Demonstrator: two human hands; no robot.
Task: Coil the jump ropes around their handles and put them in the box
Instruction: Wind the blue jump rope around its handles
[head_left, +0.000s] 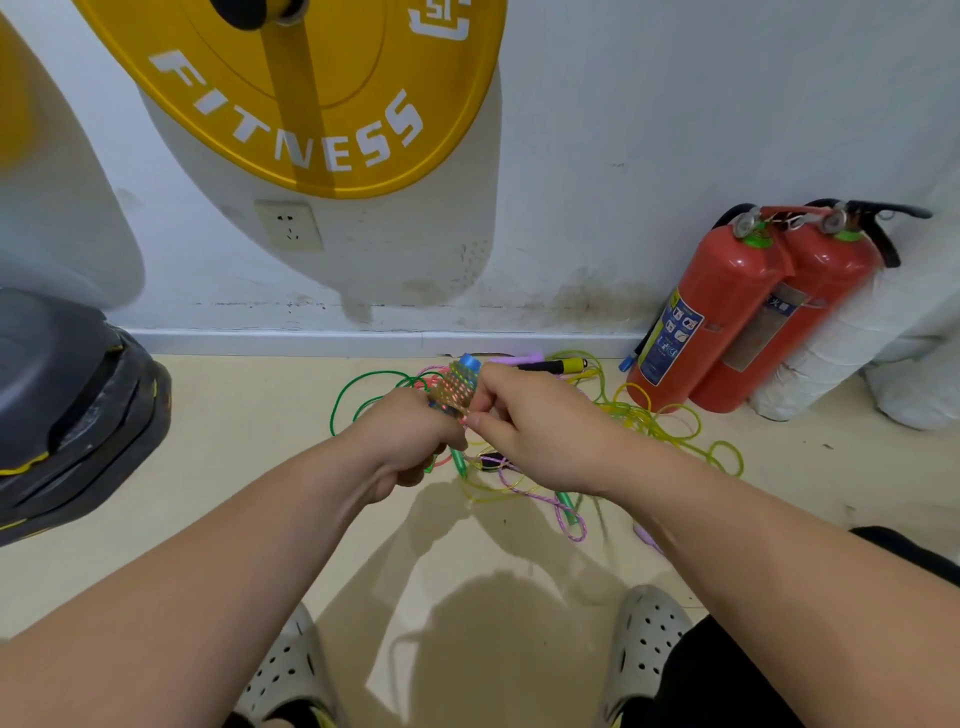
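We hold the two hands close together above the floor (260, 441), in front of the knees. The left hand (410, 441) is closed around the lower part of the handles, and the right hand (530, 431) pinches a pink strand at the base of the coil (457, 389), just below the blue cap (470, 361). The coil looks nearly complete, so we judge the step in hand to be securing the end. The main risk is loss of tension: if the right pinch releases before the end is tucked, the upper turns may spring loose and slide off toward the cap. A second risk is entanglement. The pile (519, 486) of loose ropes lies directly beneath the hands, with the green rope (340, 400) and the yellow rope (675, 415) looped through it. We cannot tell whether any strand of the held rope runs down into this pile; if one does, lifting the coil may drag other ropes along or pull a turn open. A third risk is grip: the left hand covers only part of the handles, and a twist could let them separate and slacken the winding. The yellow loops lie against the extinguishers (727, 312), where a hard pull might catch. The box is not in view, so the carry path cannot be assessed.
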